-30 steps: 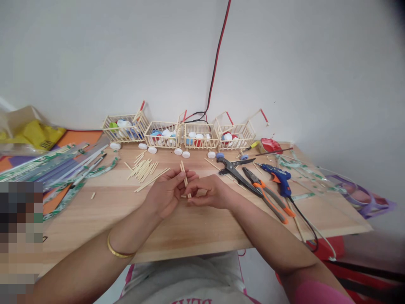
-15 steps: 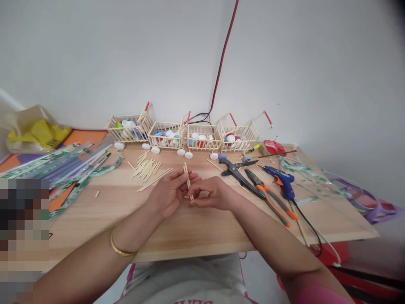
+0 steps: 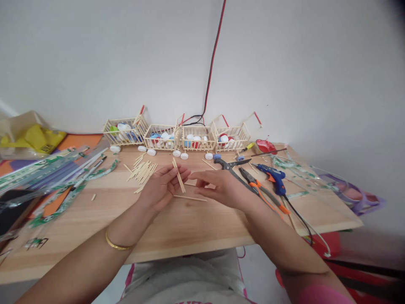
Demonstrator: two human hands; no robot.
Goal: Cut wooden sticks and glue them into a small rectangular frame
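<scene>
My left hand (image 3: 163,187) pinches a small bundle of thin wooden sticks (image 3: 178,174) between thumb and fingers, held upright above the wooden table (image 3: 177,228). My right hand (image 3: 221,188) hovers just to its right with fingers spread and nothing in it. One loose stick (image 3: 190,198) lies flat on the table below and between the hands. A pile of more sticks (image 3: 144,171) lies just behind my left hand.
Several stick-built carts (image 3: 196,137) filled with bottle caps line the wall. Black scissors (image 3: 230,166), orange-handled pliers (image 3: 262,190) and a blue glue gun (image 3: 274,177) lie right of my right hand. Plastic packets (image 3: 47,169) lie at the left.
My right hand has let go of the sticks, opened and drawn a little to the right. A single stick now lies on the table between the hands. The left hand keeps the bundle.
</scene>
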